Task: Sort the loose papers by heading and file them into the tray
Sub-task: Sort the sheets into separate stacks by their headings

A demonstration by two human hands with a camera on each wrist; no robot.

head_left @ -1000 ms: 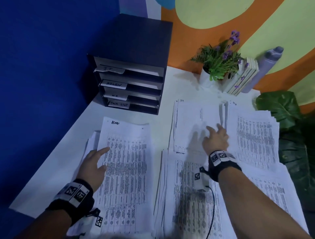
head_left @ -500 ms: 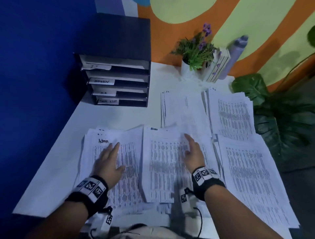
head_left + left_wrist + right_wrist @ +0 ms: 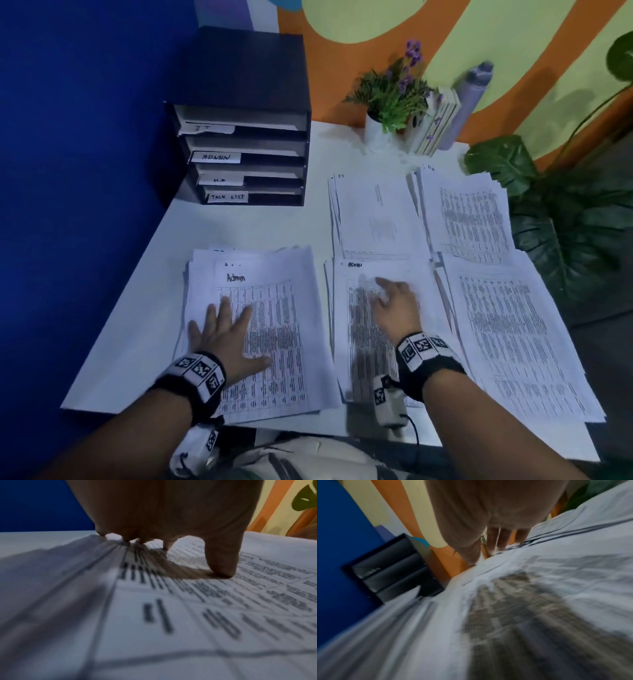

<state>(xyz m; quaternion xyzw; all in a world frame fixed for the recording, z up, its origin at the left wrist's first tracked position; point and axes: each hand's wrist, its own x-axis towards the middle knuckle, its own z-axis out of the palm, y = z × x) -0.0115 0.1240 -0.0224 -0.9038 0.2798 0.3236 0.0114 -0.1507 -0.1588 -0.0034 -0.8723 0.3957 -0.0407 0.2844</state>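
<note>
Several stacks of printed sheets lie on the white table (image 3: 239, 226). My left hand (image 3: 226, 337) presses flat, fingers spread, on the near left stack headed "Admin" (image 3: 284, 308); the left wrist view shows its fingertips (image 3: 221, 573) down on that sheet (image 3: 188, 615). My right hand (image 3: 394, 303) rests with straight fingers on the middle stack headed "ADMIN" (image 3: 363, 342), blurred in the right wrist view (image 3: 496, 540). A stack headed "IT" (image 3: 373, 216) lies behind it. Two more stacks (image 3: 469, 212) (image 3: 507, 329) lie at the right. The black tray unit (image 3: 246, 113) at the back left has slots labelled IT, ADMIN, H.R and TASK LIST.
A small potted plant (image 3: 394, 92), a few upright books (image 3: 438, 123) and a grey bottle (image 3: 469, 102) stand at the table's back edge. Large green leaves (image 3: 555, 222) hang past the right edge. A blue wall closes the left side.
My right hand drew back from the far "IT" stack, carried an "ADMIN" sheet and now rests on the middle stack. The left stack's top sheet is now the one headed "Admin", under my left hand.
</note>
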